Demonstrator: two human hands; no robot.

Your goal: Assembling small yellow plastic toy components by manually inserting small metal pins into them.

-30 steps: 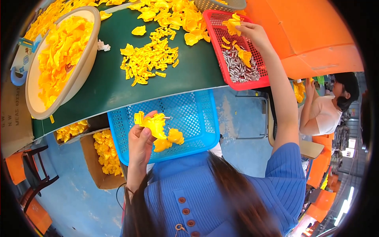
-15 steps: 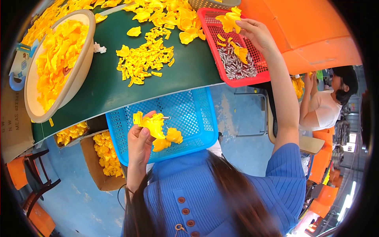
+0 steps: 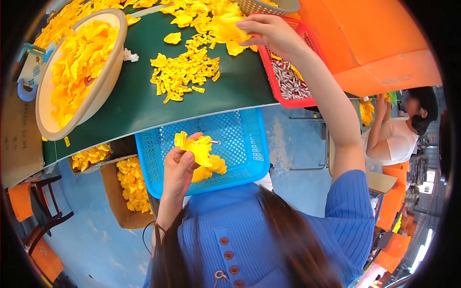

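Yellow plastic piece [image 3: 199,148], flower-like, with a small metal pin showing at its right side: held in the left hand [image 3: 181,165], fingers curled around its lower left, above the blue mesh basket [image 3: 240,144] that sits at the person's lap just below the bench [image 3: 134,103] edge. A few more yellow pieces [image 3: 211,168] lie in the basket just under and to the right of the held one.

Head view, single entry.

Left hand: closed on the yellow plastic piece, thumb toward the body, piece pointing up and away from the person.

Right hand [image 3: 271,33]: stretched far forward and to the right, well apart from the left hand, fingers closed loosely on a loose yellow piece [image 3: 225,31] at the near edge of the heap [image 3: 187,72] on the green bench, just beside the red mesh tray [image 3: 288,81]. The tray holds small silvery metal parts [image 3: 285,79].

Relation of note: the red tray and the heap lie up and to the right of the held piece; the right hand is much the nearer to both, the left hand nearer to the blue basket.

Other items: beige basin [image 3: 103,84] full of yellow pieces at left on the bench; cardboard box [image 3: 117,197] of yellow pieces on the floor below; orange cartons [image 3: 374,43] at right; another person [image 3: 394,139] working farther right.
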